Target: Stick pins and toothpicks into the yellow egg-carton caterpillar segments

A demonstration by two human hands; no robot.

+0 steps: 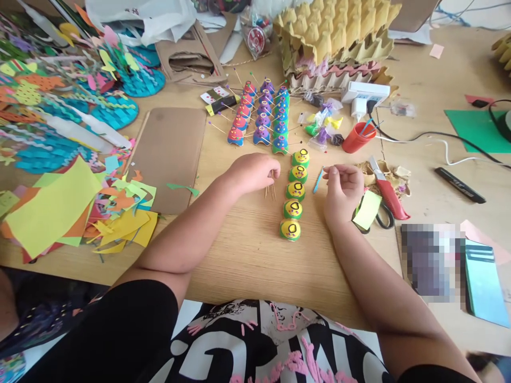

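Observation:
A row of yellow and green caterpillar-like cups runs down the table between my hands. My left hand is just left of it, fingers curled down over several thin wooden toothpicks. To the right of the row, my right hand rests palm partly up with its fingers bent; a small blue stick lies by its fingertips. Whether the right fingers pinch anything is too small to tell. Farther back stand three painted rows, one red and blue, one purple, one blue and green, with pins sticking out.
Paper scraps and a cardboard sheet lie left. Egg trays are stacked behind. A red cup, a power strip with cables, a red-handled cutter, scissors and a phone-like blue item sit right.

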